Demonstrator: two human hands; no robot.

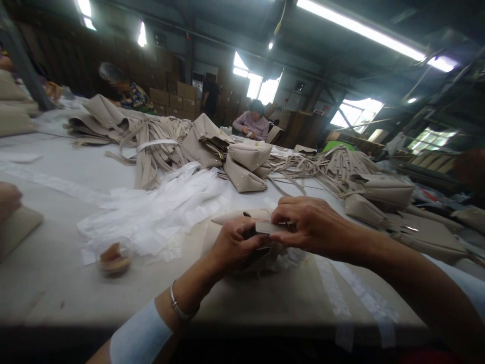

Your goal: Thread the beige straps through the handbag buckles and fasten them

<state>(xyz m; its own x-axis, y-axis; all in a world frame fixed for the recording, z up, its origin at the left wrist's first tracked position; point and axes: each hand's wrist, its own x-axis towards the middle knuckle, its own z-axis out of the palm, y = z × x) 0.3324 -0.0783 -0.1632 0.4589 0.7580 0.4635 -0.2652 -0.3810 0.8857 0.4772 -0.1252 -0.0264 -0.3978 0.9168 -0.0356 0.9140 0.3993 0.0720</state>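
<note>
A beige handbag [217, 235] stands on the table in front of me, partly hidden by my hands. My left hand [237, 242] is closed on the bag's upper edge, thumb on the near side. From the right, my right hand [305, 222] pinches a flat beige strap or flap [267, 228] at the bag's top. Both hands meet close together there. Whether the strap joins the bag is hidden by my fingers. White crumpled tissue [291, 258] shows beside the bag under my right hand.
White paper strips [162, 210] lie heaped left of the bag, near a small clear container [114, 260] with brown pieces. Beige bags [246, 167] and straps [162, 136] are piled behind. More bags [405, 222] lie right. A co-worker [253, 121] sits across; another person's hand [9, 199] is at far left.
</note>
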